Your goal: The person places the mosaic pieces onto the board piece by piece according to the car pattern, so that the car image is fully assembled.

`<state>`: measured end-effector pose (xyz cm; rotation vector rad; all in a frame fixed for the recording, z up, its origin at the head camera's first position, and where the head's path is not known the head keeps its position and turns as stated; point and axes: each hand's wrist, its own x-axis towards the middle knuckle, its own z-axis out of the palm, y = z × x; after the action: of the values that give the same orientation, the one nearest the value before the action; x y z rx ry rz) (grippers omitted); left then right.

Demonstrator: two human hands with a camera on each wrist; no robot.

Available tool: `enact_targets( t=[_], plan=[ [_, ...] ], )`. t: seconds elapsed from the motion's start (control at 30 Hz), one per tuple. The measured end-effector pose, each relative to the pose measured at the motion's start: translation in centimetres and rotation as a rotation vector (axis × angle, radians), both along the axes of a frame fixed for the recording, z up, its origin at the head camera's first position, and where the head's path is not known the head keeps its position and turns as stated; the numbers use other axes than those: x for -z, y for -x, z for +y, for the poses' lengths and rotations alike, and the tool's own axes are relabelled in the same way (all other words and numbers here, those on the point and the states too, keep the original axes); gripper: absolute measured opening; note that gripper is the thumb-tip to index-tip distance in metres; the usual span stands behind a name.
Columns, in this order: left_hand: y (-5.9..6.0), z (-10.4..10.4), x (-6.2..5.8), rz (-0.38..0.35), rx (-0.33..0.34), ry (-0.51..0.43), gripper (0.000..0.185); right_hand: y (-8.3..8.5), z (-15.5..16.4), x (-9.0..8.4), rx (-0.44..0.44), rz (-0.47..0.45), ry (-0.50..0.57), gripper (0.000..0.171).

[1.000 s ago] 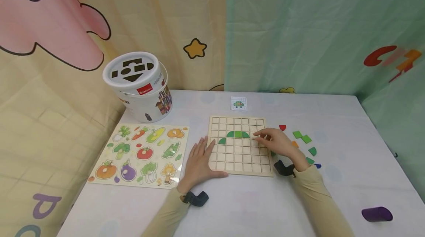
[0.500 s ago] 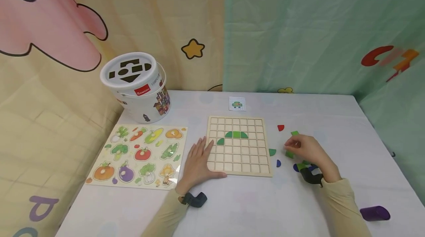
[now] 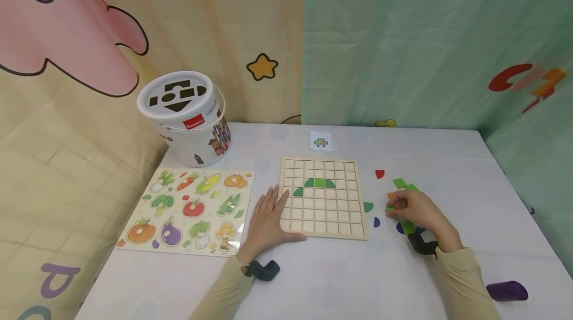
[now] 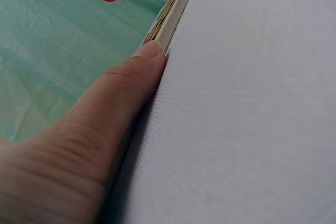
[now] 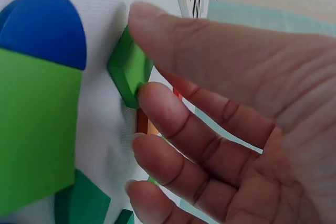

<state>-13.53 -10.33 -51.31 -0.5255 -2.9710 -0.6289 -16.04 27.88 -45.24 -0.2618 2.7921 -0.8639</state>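
Note:
My left hand (image 3: 267, 223) lies with spread, straight fingers at the left side of a wooden grid board (image 3: 322, 215); its thumb (image 4: 121, 93) touches the board's near edge in the left wrist view. A green square (image 3: 320, 182) sits in the grid between two dark green quarter-circles, with another quarter-circle (image 3: 298, 192) lower left. Right of the board, my right hand (image 3: 416, 208) pinches a small green square tile (image 5: 128, 66) between thumb and index finger, at the tabletop. Around it lie green squares (image 3: 400, 183), an orange tile (image 3: 391, 194) and blue rounded tiles (image 3: 377, 222).
A printed pattern card (image 3: 320, 141) lies behind the board. To the left are a vegetable puzzle board (image 3: 179, 210) and a white lidded bucket (image 3: 188, 126). A red quarter-circle (image 3: 379, 174) lies right of the board, and a purple cylinder (image 3: 507, 290) at the near right.
My right hand has moved from over the board's right side to the loose tiles on the right, where it now pinches a green square tile. The left hand has stayed in place.

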Motion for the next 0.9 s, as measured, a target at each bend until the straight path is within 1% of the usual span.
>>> enact_targets(
  t=[0.1, 0.2, 0.33, 0.47, 0.63, 0.77, 0.9],
  plan=[
    [0.0, 0.0, 0.1, -0.002, 0.0, 0.003, 0.122, -0.1, 0.1, -0.1, 0.003, -0.005, -0.001, 0.018],
    [0.0, 0.0, 0.1, -0.01, -0.003, 0.007, 0.123, -0.1, 0.4, -0.1, 0.024, -0.017, -0.01, 0.021],
    [0.0, 0.0, 0.2, -0.001, -0.002, 0.015, 0.124, 0.0, 0.7, 0.0, 0.056, -0.039, -0.008, 0.025],
    [0.0, 0.0, 0.1, 0.006, 0.0, 0.01, 0.123, 0.2, 0.9, 0.2, 0.062, -0.043, 0.004, 0.028],
    [-0.1, 0.0, -0.1, 0.007, -0.001, 0.006, 0.123, 0.3, 0.7, 0.3, 0.061, -0.048, 0.005, 0.028],
    [-0.1, 0.1, -0.1, 0.015, 0.001, 0.004, 0.123, 0.2, 0.3, 0.3, 0.058, -0.029, 0.008, 0.027],
    [0.0, 0.1, 0.1, 0.022, 0.004, 0.001, 0.123, 0.0, -0.2, 0.4, 0.08, 0.031, -0.011, 0.025]
  ],
)
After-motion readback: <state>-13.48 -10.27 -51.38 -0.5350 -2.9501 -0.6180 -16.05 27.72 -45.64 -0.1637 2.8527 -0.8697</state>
